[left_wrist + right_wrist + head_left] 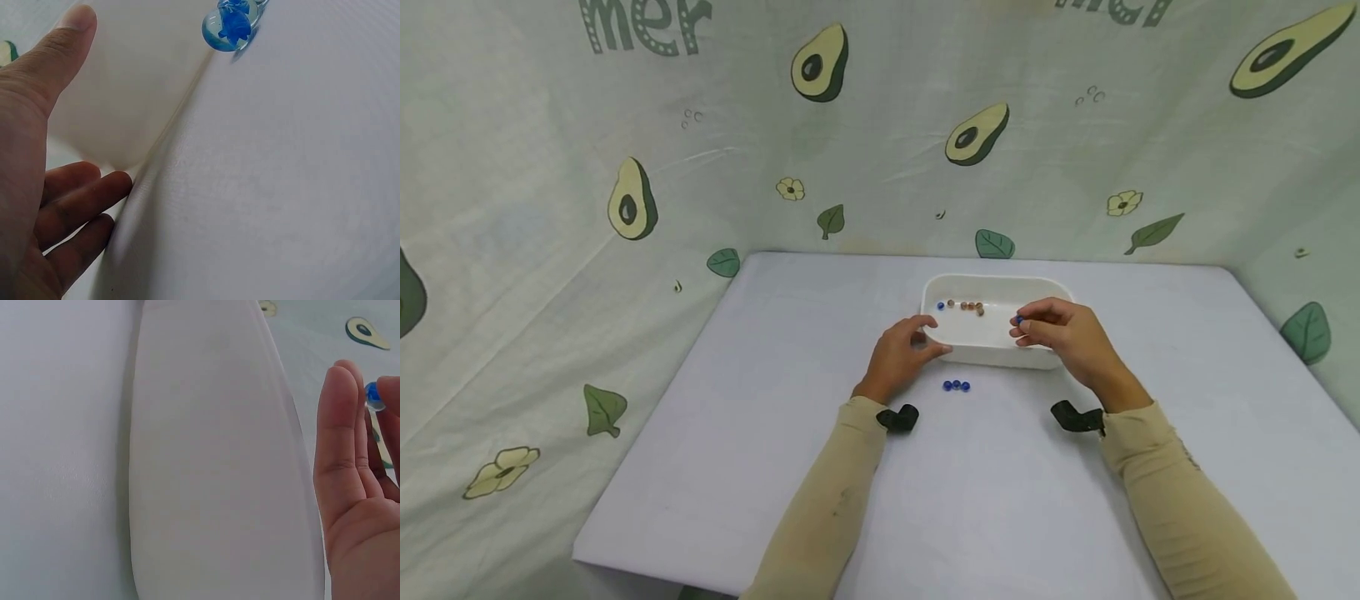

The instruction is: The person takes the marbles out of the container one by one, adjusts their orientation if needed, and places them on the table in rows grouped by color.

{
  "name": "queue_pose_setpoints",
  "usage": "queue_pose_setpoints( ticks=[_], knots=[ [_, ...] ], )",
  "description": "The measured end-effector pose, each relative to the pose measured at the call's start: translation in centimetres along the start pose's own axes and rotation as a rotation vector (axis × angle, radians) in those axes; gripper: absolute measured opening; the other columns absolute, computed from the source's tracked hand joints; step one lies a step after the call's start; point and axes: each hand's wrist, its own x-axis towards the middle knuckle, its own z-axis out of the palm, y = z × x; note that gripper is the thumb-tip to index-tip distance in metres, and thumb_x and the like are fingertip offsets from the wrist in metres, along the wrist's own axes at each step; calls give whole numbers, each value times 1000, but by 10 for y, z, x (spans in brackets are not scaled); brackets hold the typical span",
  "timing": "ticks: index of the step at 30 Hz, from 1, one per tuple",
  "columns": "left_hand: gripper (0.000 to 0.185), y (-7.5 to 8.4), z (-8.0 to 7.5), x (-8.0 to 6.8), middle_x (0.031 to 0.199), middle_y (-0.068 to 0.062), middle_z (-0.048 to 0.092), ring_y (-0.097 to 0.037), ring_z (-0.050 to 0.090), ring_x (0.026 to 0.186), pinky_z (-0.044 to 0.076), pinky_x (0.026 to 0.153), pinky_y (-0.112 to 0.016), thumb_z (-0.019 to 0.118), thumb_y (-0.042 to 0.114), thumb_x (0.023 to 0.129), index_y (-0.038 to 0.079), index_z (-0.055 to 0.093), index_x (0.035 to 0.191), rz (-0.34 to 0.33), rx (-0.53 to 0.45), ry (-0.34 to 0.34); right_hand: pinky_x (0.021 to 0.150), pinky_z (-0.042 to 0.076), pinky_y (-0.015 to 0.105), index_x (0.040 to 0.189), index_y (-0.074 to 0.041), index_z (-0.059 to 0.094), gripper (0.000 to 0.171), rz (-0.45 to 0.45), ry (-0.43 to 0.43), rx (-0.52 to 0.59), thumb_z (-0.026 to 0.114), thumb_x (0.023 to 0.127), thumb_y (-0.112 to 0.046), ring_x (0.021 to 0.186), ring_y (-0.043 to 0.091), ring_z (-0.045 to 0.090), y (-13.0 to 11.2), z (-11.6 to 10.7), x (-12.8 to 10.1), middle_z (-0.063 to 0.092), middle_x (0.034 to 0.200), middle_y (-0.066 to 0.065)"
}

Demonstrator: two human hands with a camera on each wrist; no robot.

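A white tray (996, 283) stands in the middle of a table (775, 417) under a white cloth. My left hand (934, 346) grips the tray's front left corner. In the left wrist view its thumb (69, 37) lies on the tray wall (144, 81) and its fingers (84, 200) curl at the base. Over the tray's right half, my right hand (1019, 327) pinches a blue marble (1018, 320), which also shows at my fingertips (340, 394) as the marble (373, 395). Inside the tray lie one blue marble (940, 306) and several brown ones (966, 306). Three blue marbles (956, 385) sit on the cloth just in front of the tray; one blue marble (228, 25) shows close up.
An avocado-print cloth backdrop (625, 200) rises behind and to both sides of the table. The table's front edge (647, 567) is at the lower left. Black wrist straps (898, 418) sit at both cuffs.
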Motion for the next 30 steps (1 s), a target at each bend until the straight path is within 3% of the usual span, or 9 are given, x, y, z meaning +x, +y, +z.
queue_pose_setpoints(
  ticks=[5, 17, 23, 30],
  knots=[
    [45, 1, 0, 2, 116, 4, 65, -9, 62, 100, 51, 86, -33, 79, 46, 84, 25, 62, 120, 10, -3, 2, 80, 57, 35, 110, 19, 58, 22, -29, -18, 90, 65, 94, 6, 89, 22, 72, -4, 1, -7, 68, 101, 15],
    [46, -1, -1, 0, 119, 4, 65, -10, 61, 102, 51, 88, -35, 79, 46, 84, 25, 62, 121, -15, -6, -1, 81, 57, 36, 105, 13, 62, 11, 4, -77, 259, 61, 95, 9, 88, 22, 71, 1, 4, -17, 70, 100, 14],
    [47, -2, 1, 0, 119, 3, 65, -10, 62, 102, 51, 88, -35, 79, 46, 84, 24, 62, 122, -11, -13, -4, 82, 56, 35, 108, 12, 64, 13, 17, -117, 243, 60, 95, 11, 90, 21, 71, 5, 4, -23, 71, 102, 14],
    [50, 1, 1, 1, 118, 3, 65, -11, 62, 102, 50, 88, -36, 79, 46, 84, 21, 63, 124, -14, -11, -3, 81, 57, 34, 111, 13, 63, 18, 35, -159, 101, 64, 94, 6, 90, 21, 71, 10, 6, -25, 72, 105, 13]
  ],
)
